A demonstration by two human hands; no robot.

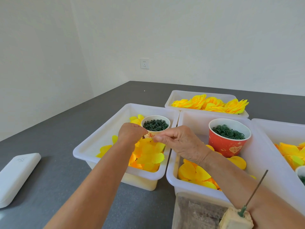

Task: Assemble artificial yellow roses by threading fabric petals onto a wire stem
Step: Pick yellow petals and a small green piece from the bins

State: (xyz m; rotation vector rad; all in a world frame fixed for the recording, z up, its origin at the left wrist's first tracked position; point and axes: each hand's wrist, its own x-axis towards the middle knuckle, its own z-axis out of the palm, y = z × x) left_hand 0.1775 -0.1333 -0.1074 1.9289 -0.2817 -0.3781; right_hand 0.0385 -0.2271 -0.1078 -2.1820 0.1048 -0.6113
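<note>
Two bare hands meet over the left bin (85, 147), a white plastic tub on a grey table (49, 162). The left hand (130, 134) is curled, fingers bent inward at the near side of a pale paper cup (155, 125) filled with small dark green pieces; what it holds, if anything, cannot be told. The right hand (179, 142) reaches across from the neighbouring tub, thumb and forefinger pinched narrowly together just beside the left hand's fingertips; whatever lies between them is too small to make out. Beneath both hands lie loose yellow petals (148, 156), piled in the near half of the left bin. The middle bin (264, 156) holds more yellow petals under the right forearm and a red cup (226, 142) of dark green rings standing upright toward its far side. A far bin (178, 96) holds finished yellow roses (211, 103). A right bin (280, 129), partly cut off, holds further petals. At the bottom right a thin wire stem (257, 189) stands tilted, its green base stuck in a pale foam block (234, 219). A white flat device (16, 176) lies on the table at left, and a wall socket (144, 63) is set in the white wall behind.
</note>
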